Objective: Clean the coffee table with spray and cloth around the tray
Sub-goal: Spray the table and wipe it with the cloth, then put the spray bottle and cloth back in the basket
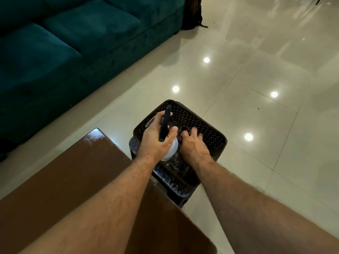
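Your left hand (156,138) is curled round the spray bottle (166,133), with the dark trigger top poking up between your fingers and the white round body showing under your palm. Your right hand (192,143) is down in the basket (205,129), fingers bent over something dark red that could be the cloth (183,133); you cannot tell for sure if it is gripped or only touched. The basket sits on a small dark stool (176,182) on the floor, at about 3 o'clock from the corner of the brown worktop (73,171). No tray shows here. What could go wrong: the basket is perched high on a little stool, so a hard tug on the cloth may tip it or drag it off. The bottle may catch on the basket wall as you lift it, because both hands are packed close together. A finger resting on the trigger may squirt spray onto the shiny floor (256,70), and that would be slippery. Both your arms reach forward and down, nearly side by side, wrists bent a little, with the left forearm crossing over the worktop's edge.
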